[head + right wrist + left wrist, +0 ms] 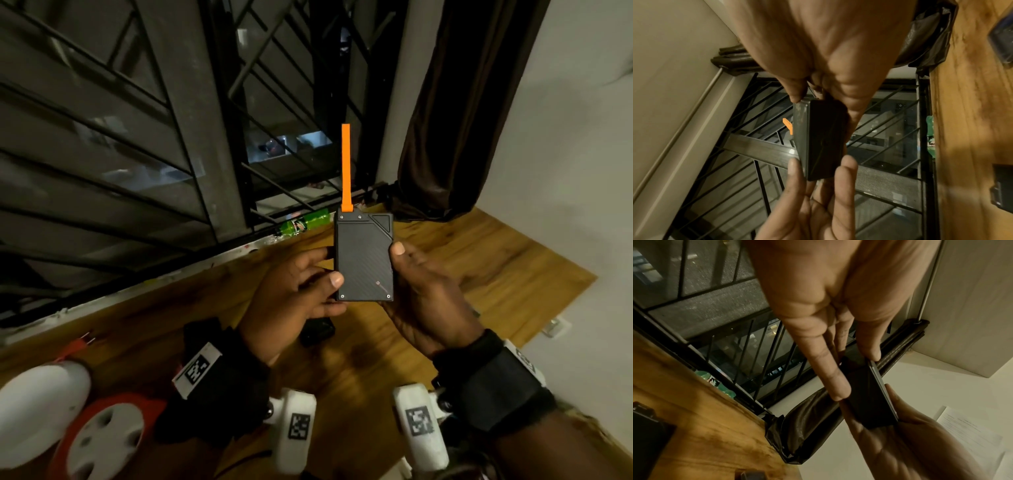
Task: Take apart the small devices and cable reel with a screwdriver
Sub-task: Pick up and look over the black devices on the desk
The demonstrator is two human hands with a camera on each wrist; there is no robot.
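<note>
A flat black device [364,257] with an orange strap [346,168] sticking up from its top is held upright above the wooden table [496,274]. Small screws show at its corners. My left hand [330,270] pinches its left edge, thumb on the front and fingers behind. My right hand [399,260] grips the right edge, thumb on the front, palm and fingers behind. The left wrist view shows the device [865,395] edge-on between both hands. In the right wrist view the device [824,139] shows its dark back. A red and white cable reel [99,435] lies at the lower left.
A second small black device [317,330] lies on the table under my hands. A green bottle [305,222] lies by the barred window [154,137]. A dark curtain [455,120] hangs at the right. The table's edge [548,308] runs along a white wall.
</note>
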